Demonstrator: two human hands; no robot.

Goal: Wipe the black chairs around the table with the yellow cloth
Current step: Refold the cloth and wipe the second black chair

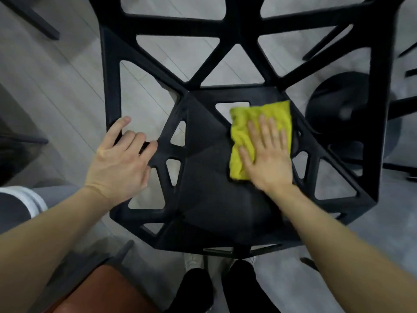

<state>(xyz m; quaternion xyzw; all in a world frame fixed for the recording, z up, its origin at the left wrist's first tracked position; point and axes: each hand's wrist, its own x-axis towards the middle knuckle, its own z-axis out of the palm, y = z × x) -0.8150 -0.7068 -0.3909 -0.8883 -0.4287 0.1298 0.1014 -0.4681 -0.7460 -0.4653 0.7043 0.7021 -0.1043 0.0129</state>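
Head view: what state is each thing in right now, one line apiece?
Black openwork plastic chair: upright, seat being wiped.
Yellow cloth: lying flat on the seat's right side, under the right hand.
Right hand: fingers straight, pressing the cloth down.
Left hand: fingers curled round the chair's left edge bar.

bare forearms, no sleeves; black trousers, pale shoes (partly hidden).

No legible text, label, brand, number or sign anywhere in view. Surfaces checked: black chair, yellow cloth, grey floor. All unmarked.
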